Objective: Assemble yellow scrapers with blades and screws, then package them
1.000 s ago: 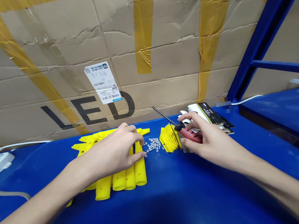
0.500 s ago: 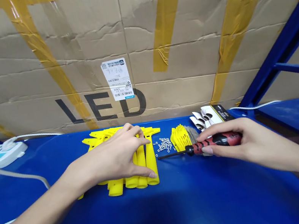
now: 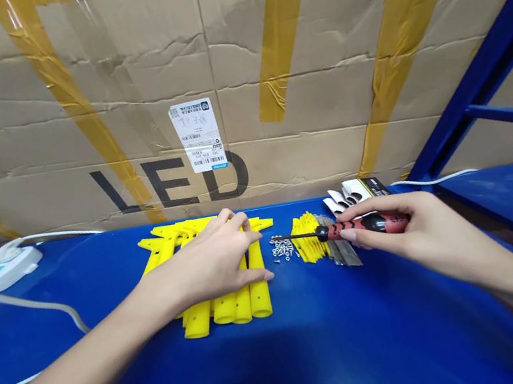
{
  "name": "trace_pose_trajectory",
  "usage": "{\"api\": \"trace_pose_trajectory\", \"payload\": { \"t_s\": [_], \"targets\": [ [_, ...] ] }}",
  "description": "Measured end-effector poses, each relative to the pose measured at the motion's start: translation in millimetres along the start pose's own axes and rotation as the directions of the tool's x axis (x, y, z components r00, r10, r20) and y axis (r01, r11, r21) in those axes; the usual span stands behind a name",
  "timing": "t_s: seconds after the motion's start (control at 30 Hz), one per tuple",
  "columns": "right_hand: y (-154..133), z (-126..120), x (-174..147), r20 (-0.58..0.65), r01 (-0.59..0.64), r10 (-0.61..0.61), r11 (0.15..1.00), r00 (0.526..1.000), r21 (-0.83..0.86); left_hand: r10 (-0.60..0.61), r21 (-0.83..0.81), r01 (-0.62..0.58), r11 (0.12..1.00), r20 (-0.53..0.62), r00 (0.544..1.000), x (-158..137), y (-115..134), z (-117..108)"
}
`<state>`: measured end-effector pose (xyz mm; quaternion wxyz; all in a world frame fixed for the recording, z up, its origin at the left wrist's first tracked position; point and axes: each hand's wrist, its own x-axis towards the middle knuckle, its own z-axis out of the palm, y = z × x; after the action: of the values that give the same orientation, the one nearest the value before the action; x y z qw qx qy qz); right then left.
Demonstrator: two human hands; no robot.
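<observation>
Yep, right hand (image 3: 422, 229) grips a red-and-black-handled screwdriver (image 3: 335, 231), pinched far back seemingly to keep its dark shaft free over the silver metal screw pile (image 3: 284, 248) | left hand (image 3: 218, 255) loosely spread left of pile above yellow plastic-looking tubes (image 3: 258, 287), can't tell if touching | tubes side by side, probably against rolling

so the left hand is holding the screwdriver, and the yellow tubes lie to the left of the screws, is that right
Not quite: the head view shows the screwdriver in the right hand, not the left hand, which is spread above the tubes. The yellow tubes do lie to the left of the screws.
</observation>
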<state>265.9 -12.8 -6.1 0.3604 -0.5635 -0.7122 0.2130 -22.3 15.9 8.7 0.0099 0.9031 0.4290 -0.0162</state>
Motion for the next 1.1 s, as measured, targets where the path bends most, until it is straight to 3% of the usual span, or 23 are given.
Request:
{"api": "trace_pose_trajectory", "payload": {
  "t_s": [0.1, 0.23, 0.4, 0.7, 1.1],
  "targets": [
    [5, -6, 1, 0.035, -0.041, 0.041, 0.999, 0.999, 0.011, -0.012, -0.018, 0.011, 1.0, -0.032, 0.999, 17, 3, 5],
    [7, -12, 0, 0.048, -0.068, 0.066, 0.997, 0.997, 0.028, -0.027, -0.183, 0.023, 0.983, -0.023, 0.999, 43, 4, 11],
    [6, -17, -2, 0.058, -0.077, 0.072, 0.994, 0.996, 0.083, 0.068, -0.271, -0.076, 0.959, -0.039, 0.997, 61, 4, 14],
    [5, -28, -3, 0.073, -0.047, 0.044, 0.998, 0.996, 0.036, 0.078, -0.285, -0.079, 0.955, -0.016, 0.997, 67, 3, 19],
    [10, -40, -2, 0.022, -0.158, 0.157, 0.965, 0.987, 0.208, 0.055, -0.272, -0.061, 0.961, -0.027, 0.998, 61, 5, 14]
  ]
}}
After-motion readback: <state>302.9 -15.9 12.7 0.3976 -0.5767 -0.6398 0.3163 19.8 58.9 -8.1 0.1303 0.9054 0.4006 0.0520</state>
